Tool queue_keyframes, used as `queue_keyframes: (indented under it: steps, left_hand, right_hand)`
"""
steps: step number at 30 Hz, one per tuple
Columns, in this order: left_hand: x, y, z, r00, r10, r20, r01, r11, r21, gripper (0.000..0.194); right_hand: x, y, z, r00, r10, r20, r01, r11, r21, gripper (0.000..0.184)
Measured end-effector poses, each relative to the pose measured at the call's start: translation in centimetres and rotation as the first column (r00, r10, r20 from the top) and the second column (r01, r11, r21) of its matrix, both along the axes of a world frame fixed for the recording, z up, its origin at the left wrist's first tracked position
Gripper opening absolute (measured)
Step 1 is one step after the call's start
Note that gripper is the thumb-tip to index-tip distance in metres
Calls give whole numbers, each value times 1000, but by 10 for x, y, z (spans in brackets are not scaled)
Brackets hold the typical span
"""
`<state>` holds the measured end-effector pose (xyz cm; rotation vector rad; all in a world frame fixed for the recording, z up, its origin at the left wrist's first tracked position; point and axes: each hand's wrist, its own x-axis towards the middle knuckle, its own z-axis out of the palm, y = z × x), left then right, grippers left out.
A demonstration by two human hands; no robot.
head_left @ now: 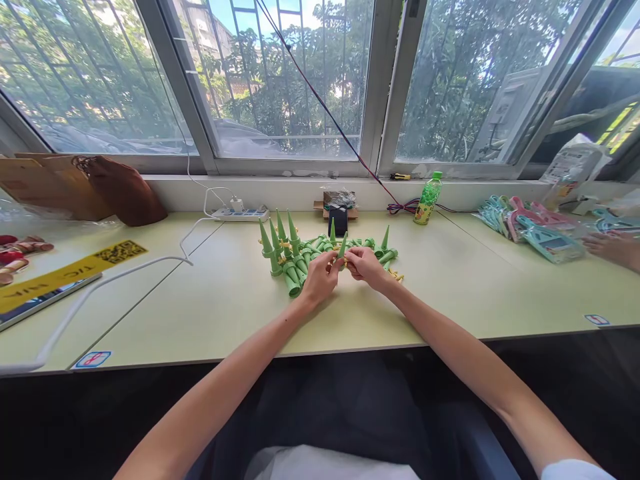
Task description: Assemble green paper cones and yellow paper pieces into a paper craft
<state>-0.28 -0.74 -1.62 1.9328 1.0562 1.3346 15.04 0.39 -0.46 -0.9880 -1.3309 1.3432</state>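
A green pointed cone piece stands upright between my two hands, at the front of a pile of similar pieces. My left hand is closed around its lower left side. On the other side, the fingers of my right hand pinch near its base, where a small yellow bit shows. What exactly the right fingertips hold is partly hidden. Several assembled green cones stand at the pile's left, and hollow green tubes lie below them. Small yellow parts lie beside my right wrist.
A green-capped bottle stands by the sill. Behind the pile are a small box and a dark phone-like object. A power strip trails a white cable. Bagged hangers and another person's hand are at right.
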Motion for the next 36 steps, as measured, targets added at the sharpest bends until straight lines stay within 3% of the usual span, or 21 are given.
queue_keyframes:
  steps: [5,9,12,16,20,28,36]
  left_hand:
    - [1,-4,8,991,-69,115,92,974,-206,26]
    - [1,0,8,963,-118,242,206,900,-384,33]
    - [1,3,7,930,-127,344,284,842,-459,35]
    - [0,3,7,910,-136,391,331,805,-492,37]
    - [-1,3,7,898,-168,406,373,782,-499,39]
    - [-3,5,4,845,-243,476,471,759,-450,53]
    - [-6,6,2,841,-280,462,499,732,-464,57]
  right_hand:
    - [-1,0,-3,989,-89,119,67,983,173,38]
    - [2,0,-4,956,-175,234,73,918,390,36]
    - [6,0,-5,936,-207,286,52,883,467,34]
    - [10,0,-6,915,-227,332,17,847,532,31]
    - [10,-1,-5,921,-176,348,-32,855,517,35]
    - [8,-9,1,898,-215,384,-51,815,577,39]
    - [11,-9,-1,878,-226,422,-97,780,619,39]
